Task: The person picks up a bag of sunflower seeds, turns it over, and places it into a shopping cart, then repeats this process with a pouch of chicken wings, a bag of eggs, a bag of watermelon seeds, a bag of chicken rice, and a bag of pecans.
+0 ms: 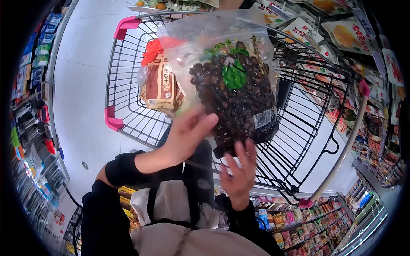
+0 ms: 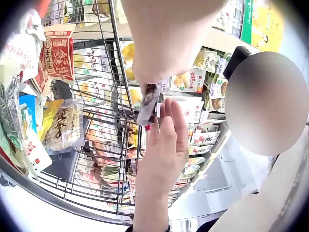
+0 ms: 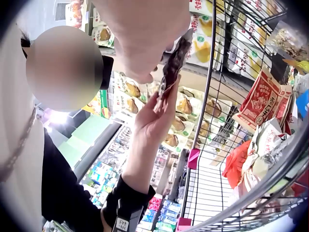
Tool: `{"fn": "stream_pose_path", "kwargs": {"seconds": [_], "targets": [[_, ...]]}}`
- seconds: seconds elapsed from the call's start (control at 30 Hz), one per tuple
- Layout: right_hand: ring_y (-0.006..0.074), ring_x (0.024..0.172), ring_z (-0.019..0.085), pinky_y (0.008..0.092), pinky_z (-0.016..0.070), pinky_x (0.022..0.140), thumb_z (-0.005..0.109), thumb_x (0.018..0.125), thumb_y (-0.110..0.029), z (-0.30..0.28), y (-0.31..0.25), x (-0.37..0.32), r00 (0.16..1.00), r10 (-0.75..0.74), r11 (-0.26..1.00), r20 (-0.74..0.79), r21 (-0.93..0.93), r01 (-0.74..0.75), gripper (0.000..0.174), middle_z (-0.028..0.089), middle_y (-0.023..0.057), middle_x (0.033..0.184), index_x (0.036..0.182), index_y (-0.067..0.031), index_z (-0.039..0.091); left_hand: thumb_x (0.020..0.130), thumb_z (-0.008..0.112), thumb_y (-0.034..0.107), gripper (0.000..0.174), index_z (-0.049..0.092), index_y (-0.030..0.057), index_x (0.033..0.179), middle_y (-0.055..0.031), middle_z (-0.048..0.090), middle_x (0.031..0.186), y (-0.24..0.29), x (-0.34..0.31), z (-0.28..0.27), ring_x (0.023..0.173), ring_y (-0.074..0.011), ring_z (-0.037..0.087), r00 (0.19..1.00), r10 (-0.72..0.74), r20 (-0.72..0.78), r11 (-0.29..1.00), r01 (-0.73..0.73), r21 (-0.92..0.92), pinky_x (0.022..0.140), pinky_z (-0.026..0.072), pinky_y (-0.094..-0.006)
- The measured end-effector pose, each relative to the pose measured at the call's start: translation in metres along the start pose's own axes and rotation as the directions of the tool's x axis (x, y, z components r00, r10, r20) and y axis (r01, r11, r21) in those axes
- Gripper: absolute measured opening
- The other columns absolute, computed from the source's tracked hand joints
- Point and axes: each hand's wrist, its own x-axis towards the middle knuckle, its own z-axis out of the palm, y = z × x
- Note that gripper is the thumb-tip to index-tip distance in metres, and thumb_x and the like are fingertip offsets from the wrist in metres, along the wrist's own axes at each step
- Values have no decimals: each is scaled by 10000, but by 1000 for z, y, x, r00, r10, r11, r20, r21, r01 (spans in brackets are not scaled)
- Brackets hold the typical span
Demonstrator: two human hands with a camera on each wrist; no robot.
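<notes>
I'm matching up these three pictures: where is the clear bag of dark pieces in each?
Head: bag above centre, slightly right.
Left wrist: bag near the middle, edge-on.
Right wrist: bag above the middle, slightly right, edge-on.
Shared landmark: the wire cart.

Bag (image 1: 239, 94)'s up over the cart (image 1: 113, 119), left hand (image 1: 185, 134) at its left edge with the thumb in front, right hand (image 1: 240, 174) by its near edge. Cart's sideways in front of the person, handle (image 1: 349, 136) off to the right. Bunch of packets (image 1: 160, 85) inside the cart, left of the bag. Over on the far left there's a rack (image 1: 40, 59), with floor (image 1: 79, 85) between it and the cart. Shelf packs (image 1: 346, 36) sit past the cart's far right corner.
</notes>
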Motion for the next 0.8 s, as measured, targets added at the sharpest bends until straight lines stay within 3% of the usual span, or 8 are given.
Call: {"fn": "stream_pose_path", "kwargs": {"seconds": [0.03,0.1,0.17,0.23,0.33,0.47,0.73,0.8], "targets": [[411,1161,354,435,381,898,567,689,-27,-7,1,-4,998,57,990,-19,-130,-59,399,427,213,1205,1083,-10,503,887,462,142,258,446,-4,1099,8,533,878,4,2,-1,764,-35,478,1000,-18,-7,1000,18,-18,650,399,-188],[350,1159,370,392,375,914,491,752,21,-7,8,-7,922,310,951,-230,89,-297,459,383,197,1252,1190,72,363,897,443,157,233,454,22,1087,0,531,905,25,6,19,773,-39,508,985,-129,-110,975,106,-195,633,426,-208],[293,1145,396,374,398,893,460,809,5,-4,20,6,841,425,887,-336,340,-312,451,390,176,1249,1227,83,307,901,434,162,227,458,30,1083,-15,537,949,14,9,-4,801,-57,527,986,-163,-45,973,153,-173,640,441,-218],[249,1122,425,363,414,874,437,856,-31,-1,25,10,725,647,632,-237,698,-336,429,408,166,1232,1248,62,290,905,426,172,178,475,42,1016,-19,547,959,12,10,-9,822,-73,541,981,-194,-14,967,189,-172,636,449,-218],[243,1074,474,364,461,827,416,879,-87,-8,25,7,633,771,128,74,955,-268,430,416,179,1223,1267,28,272,903,431,175,157,479,44,976,-13,547,951,21,9,-9,817,-73,541,973,-210,99,959,224,-173,631,449,-214],[233,1013,514,378,478,824,431,888,-144,-7,25,7,673,730,-45,122,990,-131,426,466,147,1158,1250,29,288,900,441,178,200,483,41,1039,-9,554,950,9,12,-18,744,-47,523,970,-240,50,962,244,-123,578,417,-187],[129,876,543,307,502,754,486,858,-71,-5,24,1,599,793,71,109,961,-268,403,541,73,1001,1218,23,330,897,451,192,260,481,48,1111,16,562,955,6,17,-24,697,-26,501,961,-269,58,961,272,-53,548,380,-162],[121,851,546,290,495,732,493,856,-75,-5,23,1,580,808,79,101,958,-277,404,548,71,976,1216,18,336,903,427,170,193,481,42,1036,-9,563,900,7,18,-23,724,-63,546,957,-287,45,952,290,-98,585,452,-197]]}}
